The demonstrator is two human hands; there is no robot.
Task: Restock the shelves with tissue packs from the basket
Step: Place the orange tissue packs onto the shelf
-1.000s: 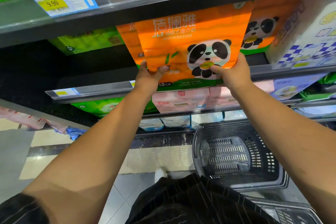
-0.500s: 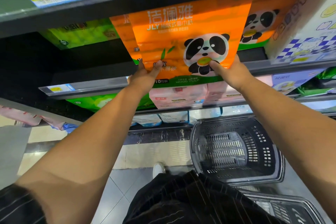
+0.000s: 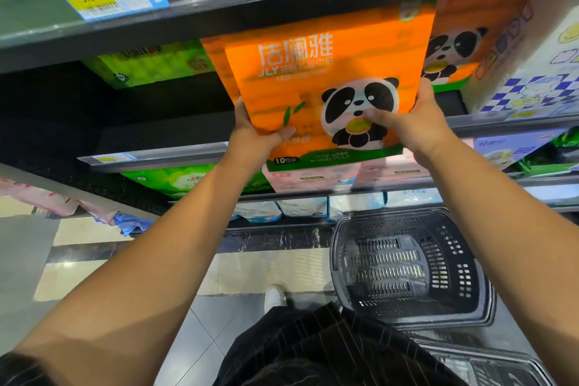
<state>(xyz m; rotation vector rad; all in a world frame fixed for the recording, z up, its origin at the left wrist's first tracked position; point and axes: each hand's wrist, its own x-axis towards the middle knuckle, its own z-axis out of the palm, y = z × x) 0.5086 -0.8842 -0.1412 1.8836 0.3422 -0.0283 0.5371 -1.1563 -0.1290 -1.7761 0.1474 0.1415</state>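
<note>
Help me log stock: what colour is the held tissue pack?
The tissue pack is orange; head view.

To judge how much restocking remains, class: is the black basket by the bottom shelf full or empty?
Empty: the black basket shows its bare slotted bottom and walls, with no tissue packs inside.

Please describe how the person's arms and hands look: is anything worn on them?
The left hand and right hand are bare: no gloves, no visible ring, watch or bracelet. Both forearms are uncovered. A dark sleeve shows only at the left arm's upper end.
</note>
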